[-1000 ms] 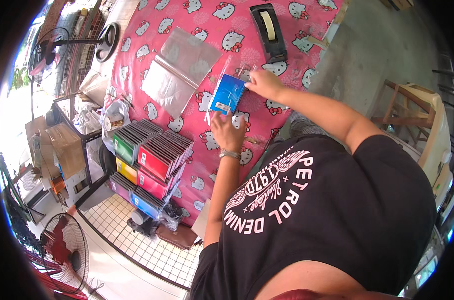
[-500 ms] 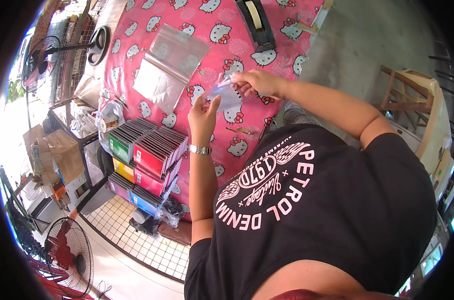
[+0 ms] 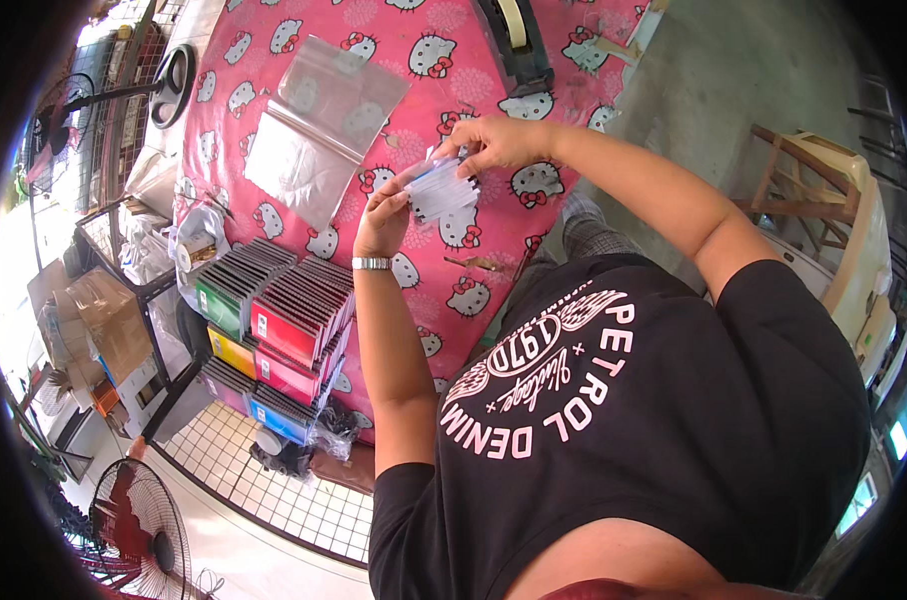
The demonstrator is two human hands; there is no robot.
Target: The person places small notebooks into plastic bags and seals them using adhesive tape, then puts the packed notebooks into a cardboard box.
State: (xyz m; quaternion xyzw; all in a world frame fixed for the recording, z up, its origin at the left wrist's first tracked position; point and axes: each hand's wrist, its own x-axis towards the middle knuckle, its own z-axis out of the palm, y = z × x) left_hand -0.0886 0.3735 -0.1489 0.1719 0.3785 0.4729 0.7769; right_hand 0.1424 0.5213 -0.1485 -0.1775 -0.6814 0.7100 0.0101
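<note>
Between my hands, above the pink table, is a small spiral notepad (image 3: 444, 194) with whitish lined pages and dark coil bits along its edge. Clear plastic shines around its upper part; whether the pad is fully inside it I cannot tell. My left hand (image 3: 383, 222) pinches the pad's left side, thumb on top. At its upper right edge, my right hand (image 3: 496, 145) grips pad and plastic with curled fingers. Flat clear plastic bags (image 3: 329, 130) lie just beyond my left hand. Beyond my right hand stands a black tape dispenser (image 3: 517, 62).
Stacks of small notebooks (image 3: 286, 318) with green, red, yellow, pink, purple and blue covers stand at the table's left edge. A patterned pink cloth (image 3: 424, 300) covers the table. Scissors-like black handles (image 3: 174, 85) lie far left. A fan (image 3: 142, 530) stands lower left; wooden furniture (image 3: 824, 190) is at right.
The pad has turned, so its lined face shows more clearly. Both hands have drawn slightly left, and the left fingers have closed onto the pad's edge. The whole view has shifted a little.
</note>
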